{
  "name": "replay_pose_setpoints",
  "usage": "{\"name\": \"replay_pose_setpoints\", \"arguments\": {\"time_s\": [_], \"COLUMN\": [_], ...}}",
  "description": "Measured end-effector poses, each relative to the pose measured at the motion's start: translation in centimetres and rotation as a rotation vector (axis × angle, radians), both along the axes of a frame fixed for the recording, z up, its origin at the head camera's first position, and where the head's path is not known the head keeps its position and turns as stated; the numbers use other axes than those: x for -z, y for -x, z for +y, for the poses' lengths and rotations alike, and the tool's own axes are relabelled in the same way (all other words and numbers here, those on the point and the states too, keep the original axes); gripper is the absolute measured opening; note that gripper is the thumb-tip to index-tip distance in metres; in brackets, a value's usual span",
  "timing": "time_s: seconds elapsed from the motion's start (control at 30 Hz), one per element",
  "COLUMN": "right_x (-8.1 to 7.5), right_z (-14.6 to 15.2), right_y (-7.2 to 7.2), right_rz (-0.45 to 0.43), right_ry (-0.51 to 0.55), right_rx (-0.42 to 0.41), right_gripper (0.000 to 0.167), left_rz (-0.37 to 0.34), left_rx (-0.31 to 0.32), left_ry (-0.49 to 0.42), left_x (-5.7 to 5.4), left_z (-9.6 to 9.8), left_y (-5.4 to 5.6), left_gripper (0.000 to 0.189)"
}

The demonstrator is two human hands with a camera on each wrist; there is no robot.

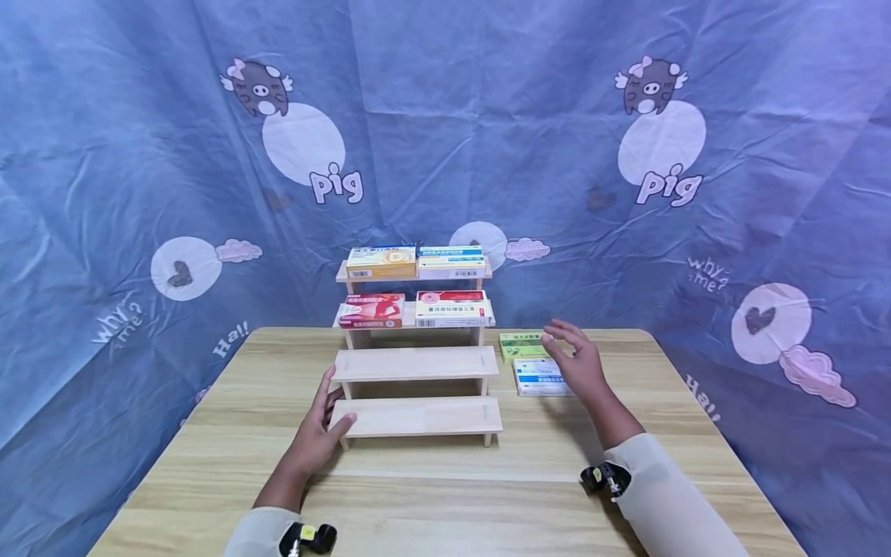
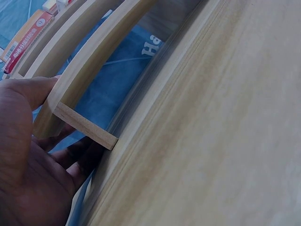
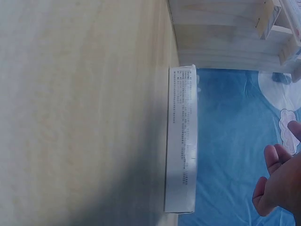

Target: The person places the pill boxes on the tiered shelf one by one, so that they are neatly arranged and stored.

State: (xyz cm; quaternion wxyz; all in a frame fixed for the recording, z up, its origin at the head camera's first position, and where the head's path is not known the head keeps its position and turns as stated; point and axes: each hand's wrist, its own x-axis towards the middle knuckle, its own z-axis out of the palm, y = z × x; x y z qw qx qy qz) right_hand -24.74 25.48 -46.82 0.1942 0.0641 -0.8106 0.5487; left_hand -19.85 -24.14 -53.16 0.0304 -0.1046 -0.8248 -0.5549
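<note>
A stepped wooden display rack stands on the table. At its left end my left hand grips the lowest step, thumb on the top board and fingers round the side; in the left wrist view this hand has fingers beneath the board beside the rack's leg. To the right of the rack, my right hand hovers with loosely bent fingers and nothing in them. Below and left of it lie a green medicine box and a blue-and-white medicine box, each partly hidden by the hand.
On the top step sit an orange-and-white box and a blue, white and yellow box. One step down are a pink-red box and a red-and-white box. A blue patterned cloth hangs behind the wooden table.
</note>
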Motion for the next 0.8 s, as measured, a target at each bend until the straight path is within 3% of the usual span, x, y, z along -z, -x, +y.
{"name": "replay_pose_setpoints", "arguments": {"time_s": [0.4, 0.8], "right_x": [1.3, 2.0], "right_z": [0.9, 2.0], "right_y": [0.2, 0.3], "right_rz": [-0.036, -0.089], "right_ry": [-0.07, -0.071], "right_rx": [0.05, 0.088], "right_gripper": [0.045, 0.05], "left_rz": [-0.003, 0.019], "left_rx": [0.007, 0.017], "left_ry": [-0.014, -0.025], "left_x": [-0.2, -0.2], "left_z": [-0.1, 0.0], "left_y": [-0.1, -0.1], "left_gripper": [0.097, 0.097]}}
